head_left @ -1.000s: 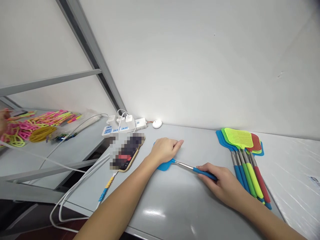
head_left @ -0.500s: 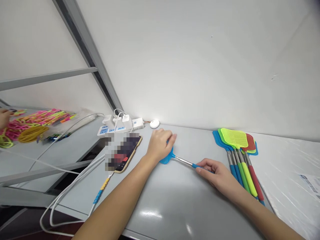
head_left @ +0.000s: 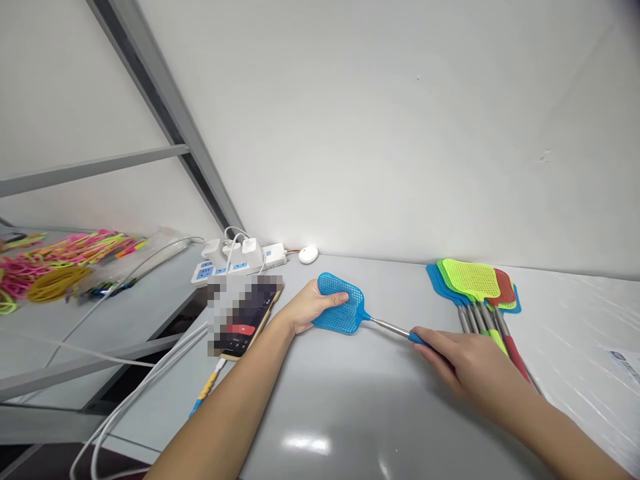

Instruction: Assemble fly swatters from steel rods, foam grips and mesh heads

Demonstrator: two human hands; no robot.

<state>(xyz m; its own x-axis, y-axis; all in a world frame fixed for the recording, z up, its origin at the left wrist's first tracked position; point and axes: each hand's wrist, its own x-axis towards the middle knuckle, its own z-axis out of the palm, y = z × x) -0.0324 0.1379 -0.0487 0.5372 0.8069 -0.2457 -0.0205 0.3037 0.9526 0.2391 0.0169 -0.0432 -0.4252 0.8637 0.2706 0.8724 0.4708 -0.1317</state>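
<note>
A blue fly swatter with a mesh head and a thin metal shaft is held between my two hands above the grey table. My left hand grips the head, its thumb lying over the mesh and the fingers hidden behind. Around the blue handle my right hand is closed, covering most of it. To the right lies a stack of fly swatters in yellow-green, green, blue and red, their handles partly hidden behind my right hand.
A phone, partly pixelated, lies left of my left hand with a cable attached. Behind it are a power strip with chargers and a round white object. Colourful cords lie beyond the metal frame. Plastic-wrapped white material is at right.
My left hand has turned over, and the swatter's mesh head now shows under its thumb. The swatter and my right hand have shifted right.
</note>
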